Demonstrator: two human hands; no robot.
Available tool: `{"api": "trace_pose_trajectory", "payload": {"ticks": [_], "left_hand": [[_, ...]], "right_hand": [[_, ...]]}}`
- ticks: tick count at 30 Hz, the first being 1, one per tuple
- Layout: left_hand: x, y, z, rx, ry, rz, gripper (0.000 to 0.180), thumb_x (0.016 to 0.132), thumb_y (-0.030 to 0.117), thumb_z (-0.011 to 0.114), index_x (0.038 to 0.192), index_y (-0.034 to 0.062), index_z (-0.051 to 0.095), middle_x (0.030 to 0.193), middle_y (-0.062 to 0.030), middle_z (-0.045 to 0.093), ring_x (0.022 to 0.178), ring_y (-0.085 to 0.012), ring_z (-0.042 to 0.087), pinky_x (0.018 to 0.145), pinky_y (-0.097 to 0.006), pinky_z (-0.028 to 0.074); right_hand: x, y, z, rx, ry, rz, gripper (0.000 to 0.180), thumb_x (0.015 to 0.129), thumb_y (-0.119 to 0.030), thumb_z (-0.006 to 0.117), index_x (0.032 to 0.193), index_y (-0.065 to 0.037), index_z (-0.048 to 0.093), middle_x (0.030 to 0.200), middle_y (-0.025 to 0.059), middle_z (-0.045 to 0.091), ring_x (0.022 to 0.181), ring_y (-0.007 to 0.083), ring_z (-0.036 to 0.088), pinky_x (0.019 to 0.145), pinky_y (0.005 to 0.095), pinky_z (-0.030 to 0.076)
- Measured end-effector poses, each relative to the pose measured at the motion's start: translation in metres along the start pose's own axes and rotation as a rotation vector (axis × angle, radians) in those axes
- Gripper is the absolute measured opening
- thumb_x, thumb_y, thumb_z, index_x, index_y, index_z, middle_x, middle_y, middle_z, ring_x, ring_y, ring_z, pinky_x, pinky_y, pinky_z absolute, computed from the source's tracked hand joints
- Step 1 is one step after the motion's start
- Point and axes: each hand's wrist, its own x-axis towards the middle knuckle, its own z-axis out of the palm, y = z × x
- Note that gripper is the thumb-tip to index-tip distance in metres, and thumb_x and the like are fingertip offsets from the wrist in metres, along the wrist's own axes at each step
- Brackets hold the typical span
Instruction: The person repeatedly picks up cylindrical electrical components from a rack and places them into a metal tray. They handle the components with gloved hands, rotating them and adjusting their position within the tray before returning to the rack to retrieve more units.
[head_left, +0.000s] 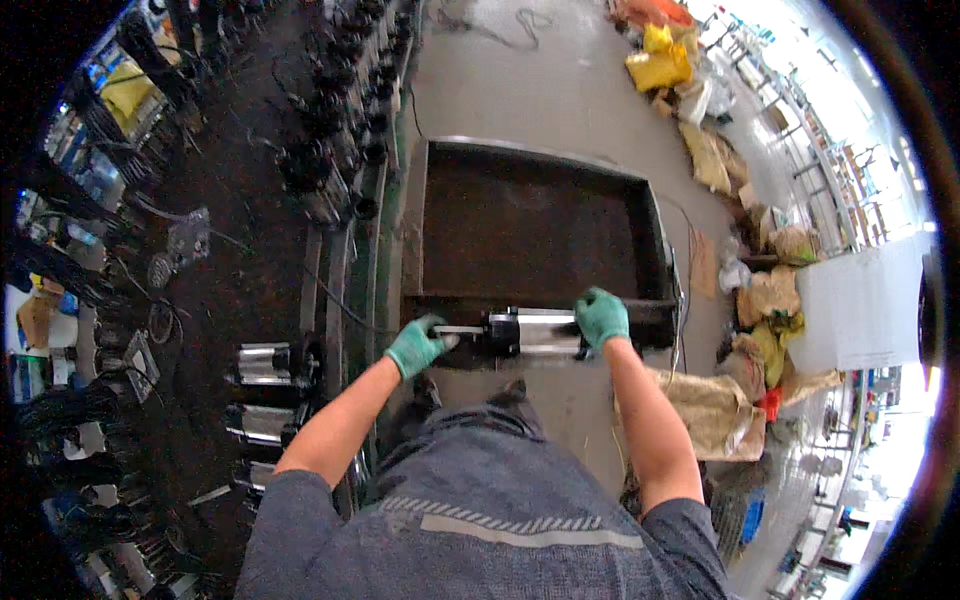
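Stretching along the near edge of the dark tray (530, 225), a silver-and-black cylinder (547, 333) is grasped at its right end by the right hand (603, 318), its rod (465, 330) pinched by the left hand (416, 348) (both green-gloved).

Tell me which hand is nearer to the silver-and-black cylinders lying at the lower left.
The left hand: it is to the right of those cylinders. The right hand is much farther right, at the far end of another cylinder.
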Motion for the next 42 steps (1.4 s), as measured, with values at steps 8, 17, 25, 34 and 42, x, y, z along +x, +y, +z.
{"api": "trace_pose_trajectory", "payload": {"ticks": [8,17,25,34,42], "left_hand": [[-0.007,-0.011,-0.005,-0.37,-0.086,-0.091,0.051,0.095,0.017,0.068,0.141,0.0036,0.051,0.115,-0.0101,0.067,0.105,-0.0215,0.063,0.094,-0.035,0.051],[-0.015,0.016,-0.007,-0.424,-0.039,0.01,0.044,0.093,0.019,0.074,0.133,0.0061,0.06,0.119,-0.0094,0.068,0.106,-0.02,0.064,0.093,-0.035,0.051],[-0.004,0.028,-0.023,-0.45,-0.254,-0.031,0.056,0.1,0.022,0.065,0.151,0.0105,0.045,0.137,-0.0055,0.057,0.118,-0.0169,0.054,0.105,-0.033,0.044],[-0.003,0.005,-0.013,0.249,-0.102,0.056,0.043,0.094,0.038,0.07,0.124,0.0072,0.065,0.098,-0.0131,0.074,0.083,-0.0292,0.072,0.07,-0.042,0.055],[-0.004,-0.009,-0.012,-0.618,-0.165,-0.257,0.048,0.096,0.016,0.067,0.141,0.0079,0.052,0.102,-0.0064,0.072,0.085,-0.0203,0.069,0.071,-0.032,0.057]], "right_hand": [[-0.002,-0.018,-0.009,-0.023,-0.064,0.093,0.033,0.09,-0.035,0.058,0.106,-0.01,0.073,0.11,0.0174,0.072,0.105,0.0392,0.066,0.091,0.0472,0.052],[-0.002,-0.015,-0.003,-0.052,0.017,0.045,0.032,0.091,-0.036,0.059,0.099,-0.009,0.073,0.105,0.0184,0.072,0.102,0.0401,0.067,0.089,0.0483,0.053],[-0.007,-0.017,-0.011,-0.01,0.057,0.082,0.024,0.088,-0.031,0.06,0.089,-0.01,0.072,0.099,0.0181,0.071,0.096,0.0405,0.066,0.085,0.0486,0.053],[-0.007,-0.024,-0.012,-0.031,0.011,0.088,0.028,0.089,-0.035,0.06,0.097,-0.012,0.074,0.106,0.0156,0.072,0.102,0.0375,0.067,0.089,0.047,0.053],[-0.004,-0.033,-0.012,-0.094,-0.06,0.103,0.031,0.091,-0.035,0.056,0.102,-0.01,0.072,0.111,0.0155,0.072,0.106,0.0365,0.067,0.093,0.0467,0.053]]}}
